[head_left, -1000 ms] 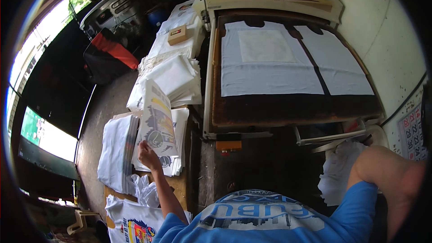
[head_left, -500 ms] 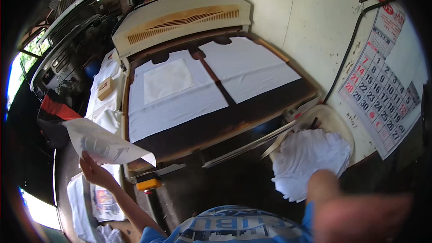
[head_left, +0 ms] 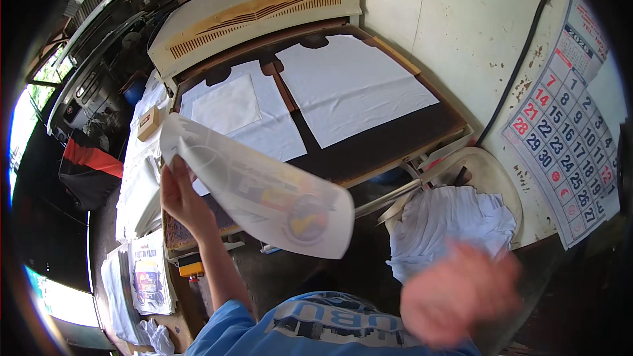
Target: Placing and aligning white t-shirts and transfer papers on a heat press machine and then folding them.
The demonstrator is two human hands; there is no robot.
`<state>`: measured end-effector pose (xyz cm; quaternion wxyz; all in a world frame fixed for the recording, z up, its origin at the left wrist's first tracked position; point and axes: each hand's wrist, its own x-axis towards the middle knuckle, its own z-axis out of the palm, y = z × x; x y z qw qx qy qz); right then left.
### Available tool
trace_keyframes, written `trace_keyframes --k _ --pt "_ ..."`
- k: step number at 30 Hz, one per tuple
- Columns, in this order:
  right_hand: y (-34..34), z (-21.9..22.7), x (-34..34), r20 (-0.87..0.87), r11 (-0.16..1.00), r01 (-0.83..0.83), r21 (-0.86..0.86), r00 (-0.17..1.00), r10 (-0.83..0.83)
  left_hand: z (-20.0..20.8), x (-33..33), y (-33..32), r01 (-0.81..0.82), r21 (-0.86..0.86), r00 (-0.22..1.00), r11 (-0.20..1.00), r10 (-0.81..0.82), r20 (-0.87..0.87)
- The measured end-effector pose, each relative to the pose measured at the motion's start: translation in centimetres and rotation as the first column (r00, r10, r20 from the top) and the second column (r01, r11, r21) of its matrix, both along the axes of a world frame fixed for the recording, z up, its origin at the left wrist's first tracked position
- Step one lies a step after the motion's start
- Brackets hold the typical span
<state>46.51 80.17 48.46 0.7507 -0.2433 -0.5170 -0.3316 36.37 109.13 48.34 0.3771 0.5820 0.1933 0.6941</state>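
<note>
- Beside pale wall [head_left: 455, 26]: big press [head_left: 264, 20] with flat white cloths [head_left: 356, 86].
- Pinched at one end by left hand [head_left: 184, 198], in front of press: curly printed sheet [head_left: 264, 188].
- Cannot tell about right hand [head_left: 461, 293]: too blurry.
- Might fold or slip, held only at one end.

From the head, a wide fisheye looks down closely over hands [head_left: 186, 194] and press bed [head_left: 389, 140].

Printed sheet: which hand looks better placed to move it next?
Likely the left: the left hand grips the printed sheet near one end. The right hand, blurred, is apart from it, showing in front of the white cloth pile.
</note>
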Motion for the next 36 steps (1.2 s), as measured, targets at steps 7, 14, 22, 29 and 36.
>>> trace_keyframes --k 7,14,22,29,36 --pt "4.3 -9.7 6.6 -0.987 -0.024 -0.987 0.160 -0.159 -0.025 0.2 6.5 0.9 0.053 -0.005 0.998 0.999 -0.053 0.043" --pt "10.1 -10.1 11.2 -0.987 -0.121 -0.983 0.138 -0.127 -0.095 -0.6 12.4 3.9 0.130 -0.096 0.990 0.987 -0.123 0.076" --pt "20.0 -7.7 27.6 -0.918 0.039 -0.944 0.327 -0.308 0.250 1.0 20.9 8.2 0.311 -0.027 0.937 0.950 -0.302 0.175" --pt "25.3 -5.2 39.0 -0.996 -0.176 -0.984 -0.017 0.002 0.087 2.6 29.6 7.8 0.465 0.034 0.858 0.885 -0.460 0.229" --pt "27.6 -3.0 50.7 -0.911 -0.021 -0.986 0.168 -0.163 0.380 2.6 38.7 7.8 0.660 -0.031 0.731 0.750 -0.632 0.257"
